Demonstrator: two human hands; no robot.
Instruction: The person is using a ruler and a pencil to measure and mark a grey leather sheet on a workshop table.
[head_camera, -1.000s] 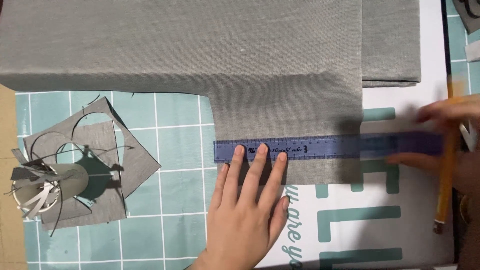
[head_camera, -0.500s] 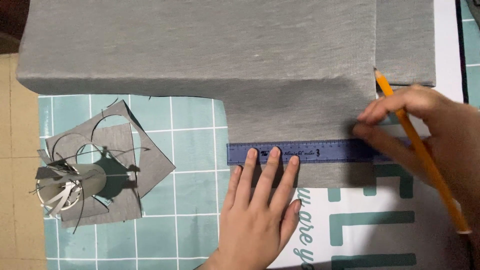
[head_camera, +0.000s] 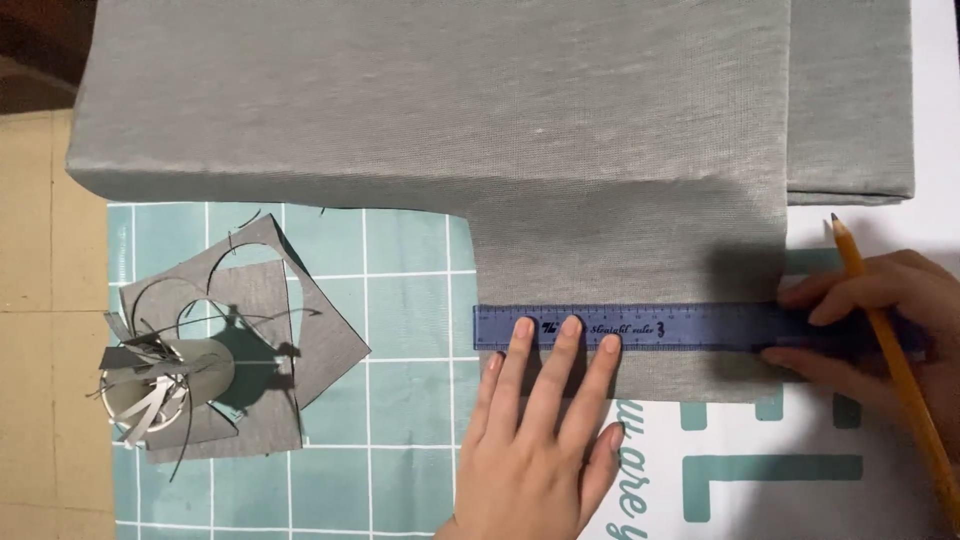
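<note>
A large piece of grey fabric lies flat, with a narrower flap hanging down toward me. Across that flap lies a blue ruler. My left hand lies flat with spread fingers, fingertips pressing the ruler's left part. My right hand holds a yellow pencil and its fingers rest on the ruler's right end, at the fabric's right edge. The pencil tip points up and away from the ruler.
Grey fabric offcuts lie on a teal gridded mat at left, under a small cup stuffed with thin strips. A white sheet with teal letters lies under the flap. Tan floor tiles show at far left.
The view has shifted, so everything sits further right and lower. My right hand has moved in from the right edge onto the ruler's end with the pencil. My left hand stays on the ruler.
</note>
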